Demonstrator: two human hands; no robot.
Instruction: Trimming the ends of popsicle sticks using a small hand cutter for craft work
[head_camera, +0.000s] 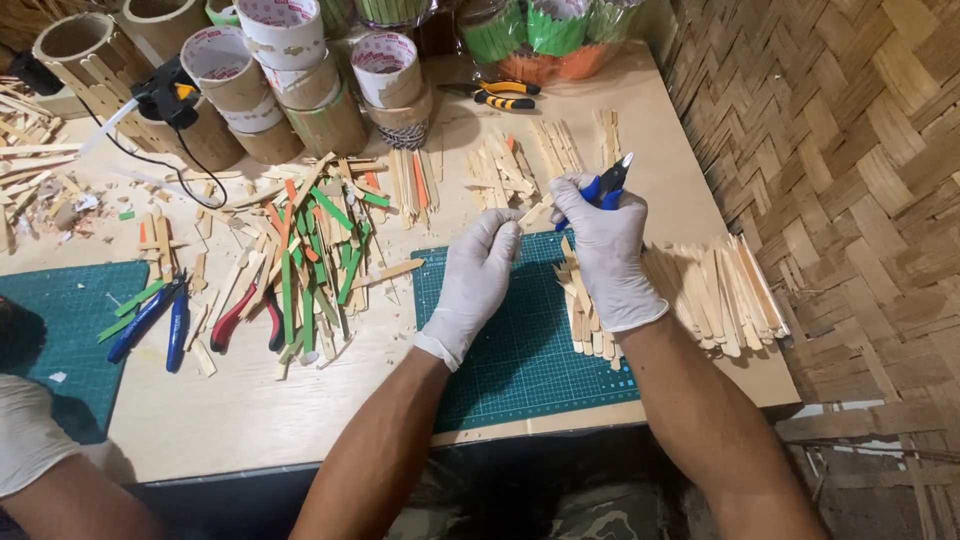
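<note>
Over the mat: both white-gloved hands meet above the dark green gridded cutting mat (520, 340) on the pale wooden table (300, 400), which gives the work a firm, marked base.
Right hand: the right hand (605, 255) has its fingers wrapped around the blue handles of a pair of small blue-handled cutting pliers (610, 183), tip pointing up and away, so the blades sit just at the stick's end.
Left hand: the left hand (480, 275) pinches a thin plain wooden craft stick (535, 210) between narrowed fingers, holding it level and steady towards the pliers.
Stick supply: a fanned heap of plain wooden sticks (720, 290) lies just right of the right wrist, within easy reach; more sticks (585, 310) lie on the mat under that hand.
Sorted rows: short rows of cut sticks (500, 170) lie beyond the mat, apart from the raw heap.
Coloured pile: a loose pile of green, orange and plain sticks (310, 250) sits left of the mat, near red-handled pliers (235, 315) and blue-handled pliers (150, 320).
Back of table: cardboard tubes partly clad in sticks (300, 90) and a black glue gun (165, 95) stand out of the cutting area.
Neighbour: another person's gloved hand (30, 435) rests at the lower left by a second green mat (70, 320).
</note>
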